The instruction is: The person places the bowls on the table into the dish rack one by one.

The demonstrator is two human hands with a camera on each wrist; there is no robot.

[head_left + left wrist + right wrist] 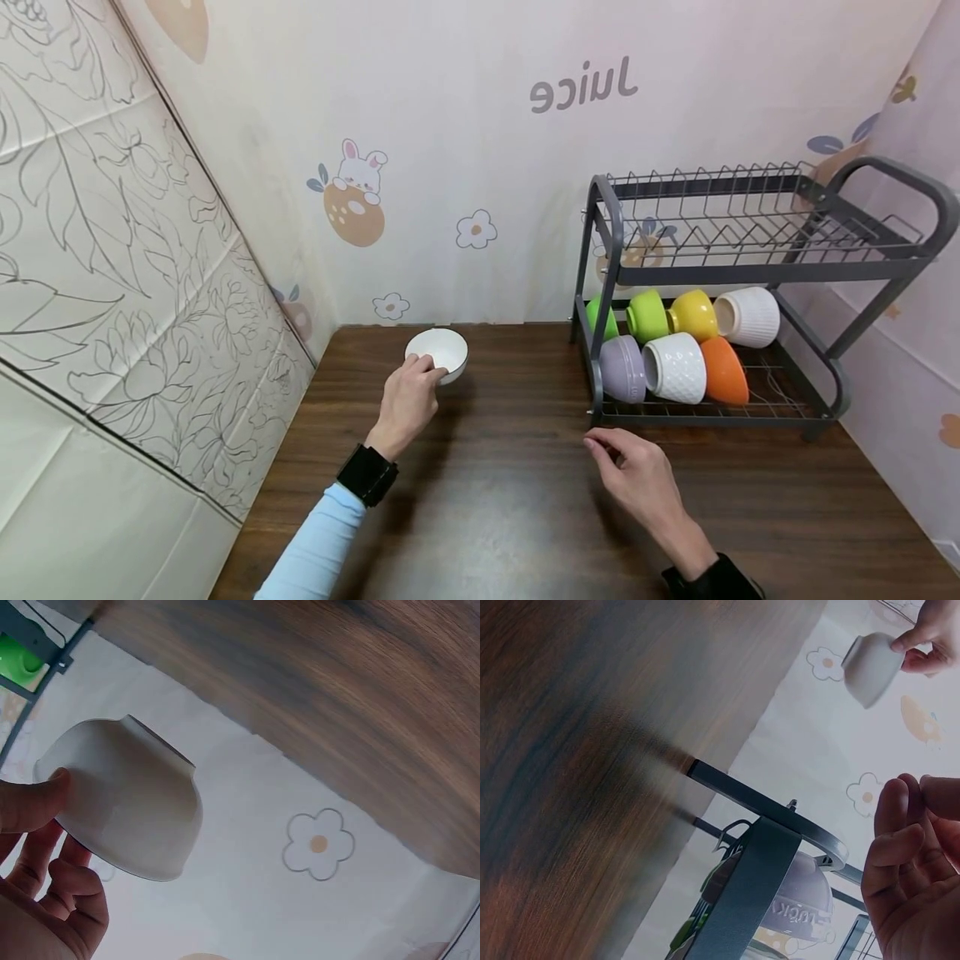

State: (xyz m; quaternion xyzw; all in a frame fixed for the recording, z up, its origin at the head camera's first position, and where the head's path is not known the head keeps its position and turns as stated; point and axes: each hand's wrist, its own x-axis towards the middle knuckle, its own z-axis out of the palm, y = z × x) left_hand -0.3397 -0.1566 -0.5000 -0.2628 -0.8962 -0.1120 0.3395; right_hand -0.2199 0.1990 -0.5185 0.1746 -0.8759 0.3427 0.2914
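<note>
In the head view my left hand [407, 402] grips the near rim of a small white bowl [435, 345] with a dark rim line, its mouth facing up. The left wrist view has the thumb on the outer wall of the bowl [139, 799] and fingers at its rim, with a gap between its foot and the wooden table. My right hand [640, 481] hovers over the table in front of the dish rack [765, 273]. Its fingers are loosely curled, thumb near the index fingertip, holding nothing.
On the rack's lower tier, several cups and bowls lie tilted: a lavender bowl [623, 369], a white textured cup [678, 368], an orange bowl [724, 372], a yellow cup [694, 315], a green cup [648, 317] and a ribbed white cup [752, 317]. A patterned wall borders the table [510, 467].
</note>
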